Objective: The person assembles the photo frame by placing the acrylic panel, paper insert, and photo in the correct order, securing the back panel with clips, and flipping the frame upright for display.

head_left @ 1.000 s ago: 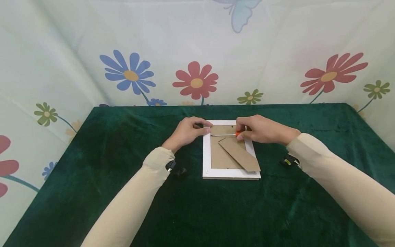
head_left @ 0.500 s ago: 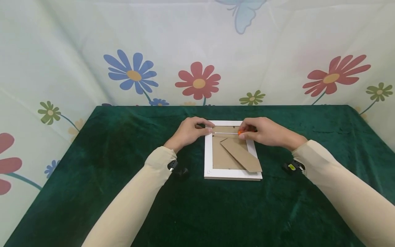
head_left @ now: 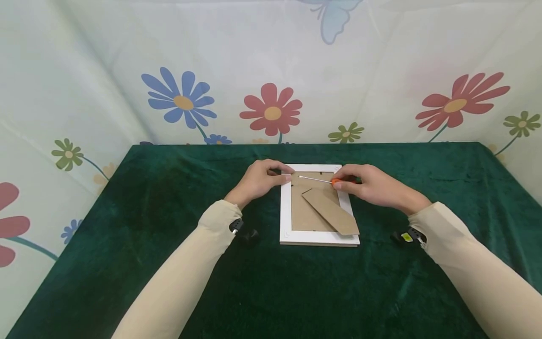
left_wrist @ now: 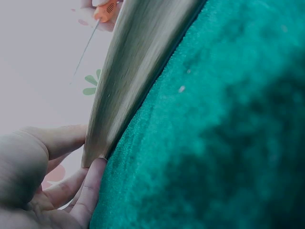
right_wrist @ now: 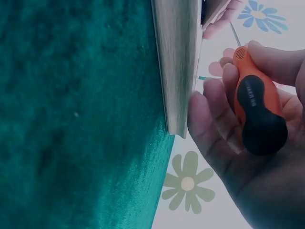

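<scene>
A white-edged picture frame [head_left: 286,212] lies face down, its brown backing board [head_left: 301,217] upward. A brown stand leg [head_left: 331,213] slants across the board. My left hand [head_left: 256,182] pinches the frame's far left corner, thumb on top and fingers against the side, as the left wrist view shows. My right hand [head_left: 374,185] holds a screwdriver [right_wrist: 262,105] by its orange and black handle near the far right corner. The metal shaft points left over the backing board, and its tip appears apart from the board. Small dark tabs [head_left: 321,173] show along the board's edges.
A dark green velvet cloth [head_left: 169,273] covers the table beneath the frame. Behind it hangs a white curtain [head_left: 372,61] printed with flowers. A small black object [head_left: 250,236] is beside the left wrist.
My right hand has drawn the screwdriver back to the right, so its tip has left the frame's left inner edge. The left hand keeps its grip on the corner.
</scene>
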A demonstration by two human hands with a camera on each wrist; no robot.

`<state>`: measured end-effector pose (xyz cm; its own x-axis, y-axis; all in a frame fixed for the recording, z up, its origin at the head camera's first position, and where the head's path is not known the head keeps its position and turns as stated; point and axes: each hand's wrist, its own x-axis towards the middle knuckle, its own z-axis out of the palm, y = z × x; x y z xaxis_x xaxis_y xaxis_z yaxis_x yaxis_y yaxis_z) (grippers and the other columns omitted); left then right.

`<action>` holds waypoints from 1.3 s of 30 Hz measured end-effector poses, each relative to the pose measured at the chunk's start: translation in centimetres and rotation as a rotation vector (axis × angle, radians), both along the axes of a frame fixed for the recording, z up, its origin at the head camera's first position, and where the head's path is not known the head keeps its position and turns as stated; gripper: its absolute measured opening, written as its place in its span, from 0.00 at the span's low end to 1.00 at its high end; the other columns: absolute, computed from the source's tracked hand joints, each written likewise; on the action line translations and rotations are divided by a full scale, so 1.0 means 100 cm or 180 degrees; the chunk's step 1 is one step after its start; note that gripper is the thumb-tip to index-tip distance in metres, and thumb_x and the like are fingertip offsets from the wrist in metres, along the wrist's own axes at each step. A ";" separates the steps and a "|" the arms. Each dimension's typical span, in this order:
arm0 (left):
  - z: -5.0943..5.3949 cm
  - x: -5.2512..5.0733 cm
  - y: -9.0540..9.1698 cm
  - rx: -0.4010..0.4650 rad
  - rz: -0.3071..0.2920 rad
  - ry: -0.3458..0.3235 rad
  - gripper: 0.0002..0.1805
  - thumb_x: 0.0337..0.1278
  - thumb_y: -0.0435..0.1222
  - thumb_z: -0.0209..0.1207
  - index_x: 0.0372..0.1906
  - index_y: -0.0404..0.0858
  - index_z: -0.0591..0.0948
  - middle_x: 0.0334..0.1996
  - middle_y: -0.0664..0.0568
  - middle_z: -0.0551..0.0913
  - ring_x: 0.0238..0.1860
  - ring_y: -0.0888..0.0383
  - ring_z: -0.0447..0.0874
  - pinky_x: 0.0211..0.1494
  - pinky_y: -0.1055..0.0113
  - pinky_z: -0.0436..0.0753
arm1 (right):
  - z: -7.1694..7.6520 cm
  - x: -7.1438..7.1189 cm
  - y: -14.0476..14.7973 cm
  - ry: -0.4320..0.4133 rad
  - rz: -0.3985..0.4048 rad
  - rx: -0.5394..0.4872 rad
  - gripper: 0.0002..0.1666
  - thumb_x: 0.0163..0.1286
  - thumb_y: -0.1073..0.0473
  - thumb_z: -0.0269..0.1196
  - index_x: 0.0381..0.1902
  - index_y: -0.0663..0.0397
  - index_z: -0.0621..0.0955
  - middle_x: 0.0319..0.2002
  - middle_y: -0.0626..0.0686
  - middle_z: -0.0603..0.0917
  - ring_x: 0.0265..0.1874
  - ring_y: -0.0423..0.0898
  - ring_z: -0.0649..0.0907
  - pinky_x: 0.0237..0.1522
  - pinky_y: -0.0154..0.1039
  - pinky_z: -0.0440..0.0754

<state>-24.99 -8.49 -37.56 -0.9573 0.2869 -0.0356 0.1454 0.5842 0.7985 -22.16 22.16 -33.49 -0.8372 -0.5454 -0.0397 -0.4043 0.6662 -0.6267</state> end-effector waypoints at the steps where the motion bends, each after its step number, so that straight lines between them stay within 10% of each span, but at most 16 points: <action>1: 0.000 0.000 0.000 0.0003 -0.0002 0.0003 0.15 0.72 0.43 0.68 0.59 0.50 0.89 0.62 0.51 0.82 0.51 0.51 0.83 0.58 0.52 0.86 | 0.000 0.001 0.000 -0.0010 -0.0001 -0.0037 0.14 0.80 0.56 0.65 0.58 0.55 0.84 0.46 0.52 0.83 0.44 0.52 0.79 0.45 0.48 0.81; 39: 0.001 0.001 0.000 -0.0010 -0.0019 0.0003 0.15 0.72 0.44 0.68 0.59 0.50 0.89 0.62 0.51 0.82 0.51 0.51 0.82 0.58 0.52 0.85 | -0.004 0.039 0.036 -0.0138 0.0146 -0.0389 0.11 0.73 0.59 0.72 0.51 0.46 0.85 0.42 0.47 0.84 0.34 0.48 0.82 0.35 0.38 0.83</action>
